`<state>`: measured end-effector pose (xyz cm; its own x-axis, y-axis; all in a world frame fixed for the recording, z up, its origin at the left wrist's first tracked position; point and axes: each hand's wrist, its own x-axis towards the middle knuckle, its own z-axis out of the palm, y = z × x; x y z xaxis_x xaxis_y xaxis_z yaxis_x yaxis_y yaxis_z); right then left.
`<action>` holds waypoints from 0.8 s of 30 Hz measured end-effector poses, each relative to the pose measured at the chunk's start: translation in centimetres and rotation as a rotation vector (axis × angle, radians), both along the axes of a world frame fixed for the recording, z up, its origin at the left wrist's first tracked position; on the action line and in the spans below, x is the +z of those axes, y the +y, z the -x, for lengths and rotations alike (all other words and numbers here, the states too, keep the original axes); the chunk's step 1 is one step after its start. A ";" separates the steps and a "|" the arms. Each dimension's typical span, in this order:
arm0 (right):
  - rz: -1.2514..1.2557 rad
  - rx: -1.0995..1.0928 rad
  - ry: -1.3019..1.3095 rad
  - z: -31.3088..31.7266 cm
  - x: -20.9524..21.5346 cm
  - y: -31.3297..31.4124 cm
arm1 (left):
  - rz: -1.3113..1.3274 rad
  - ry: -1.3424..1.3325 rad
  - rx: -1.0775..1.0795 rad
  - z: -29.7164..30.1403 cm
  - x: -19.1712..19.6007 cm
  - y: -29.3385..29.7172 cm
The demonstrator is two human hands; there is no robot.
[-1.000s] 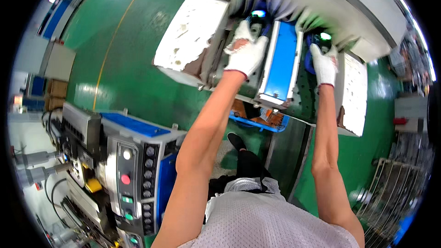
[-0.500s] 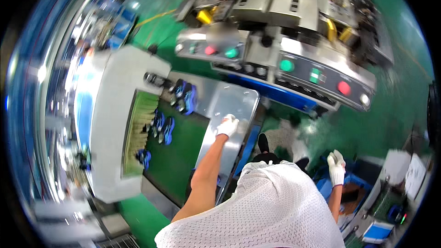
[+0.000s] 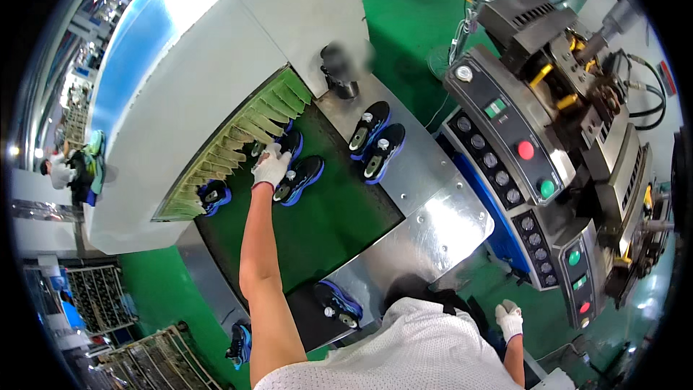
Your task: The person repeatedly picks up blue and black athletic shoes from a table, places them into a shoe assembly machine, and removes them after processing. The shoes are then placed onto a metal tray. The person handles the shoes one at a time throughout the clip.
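My left hand (image 3: 271, 168), in a white glove, reaches over the green conveyor belt (image 3: 325, 224) to a dark shoe with a blue-purple sole (image 3: 291, 143) by the strip curtain. Thumb and fingers look slightly apart, with the fingertips at the shoe; a firm hold is not visible. Just right of this hand lies another such shoe (image 3: 302, 179). My right hand (image 3: 510, 319), also gloved, hangs low at the right beside my body. Its fingers are curled, and nothing shows in them.
A pale machine housing (image 3: 289, 7) with a strip curtain (image 3: 238, 141) spans the belt. A pair of shoes (image 3: 377, 143) rests on the metal ledge; another shoe (image 3: 339, 305) lies nearer me. At right stands a machine with a button panel (image 3: 509, 123) and gauges.
The view has turned and come closer to the belt. My left hand has gone from the metal plate to the shoes by the curtain. My right hand's fingers have curled in.
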<state>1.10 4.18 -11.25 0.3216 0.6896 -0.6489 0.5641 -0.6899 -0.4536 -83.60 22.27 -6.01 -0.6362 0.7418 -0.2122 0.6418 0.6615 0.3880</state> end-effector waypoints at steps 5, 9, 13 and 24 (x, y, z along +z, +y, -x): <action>0.092 0.230 -0.092 2.2 1.8 3.9 | 0.214 0.414 -0.187 -3.8 -9.7 -4.5; 0.064 0.331 -0.087 9.0 5.3 8.2 | 0.190 0.152 -0.145 -7.0 -9.0 -6.5; -0.019 0.426 0.090 14.2 6.6 11.0 | 0.220 -0.094 -0.206 -14.5 -5.2 -9.4; 0.344 0.053 1.488 23.3 8.9 14.5 | -0.292 -1.269 -0.622 -33.8 13.9 -7.2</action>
<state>-22.19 18.65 -2.38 -0.7658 0.4319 -0.4764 -0.2177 -0.8713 -0.4398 -49.82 15.10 7.86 0.2992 0.9382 -0.1740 -0.0834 0.2073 0.9747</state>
